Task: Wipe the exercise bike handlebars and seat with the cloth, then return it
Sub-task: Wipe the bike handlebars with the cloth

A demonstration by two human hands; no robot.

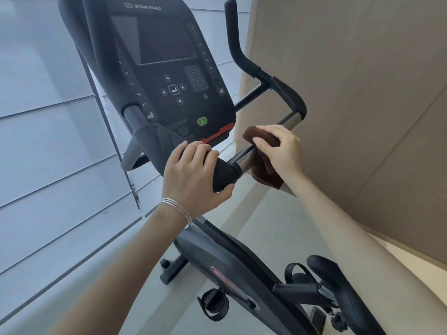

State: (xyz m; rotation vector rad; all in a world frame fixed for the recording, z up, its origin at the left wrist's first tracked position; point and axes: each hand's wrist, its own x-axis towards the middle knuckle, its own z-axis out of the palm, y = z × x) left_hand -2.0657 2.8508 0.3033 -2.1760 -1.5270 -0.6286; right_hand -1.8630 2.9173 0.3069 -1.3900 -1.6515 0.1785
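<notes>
The black handlebar (290, 97) of the exercise bike curves up on the right, with a chrome bar section (287, 123) running down to a padded black grip (223, 174). My left hand (193, 175) grips that padded grip. My right hand (280, 148) holds a dark brown cloth (262, 151) wrapped over the chrome bar, just right of the grip. Part of the cloth hangs below the bar. The seat is out of view.
The bike's console (169, 68) with screen and buttons stands just behind my left hand. A brown wall panel (362, 93) is close on the right. Slatted blinds (48, 141) fill the left. Pedals (214, 305) and the bike body (229, 262) lie below.
</notes>
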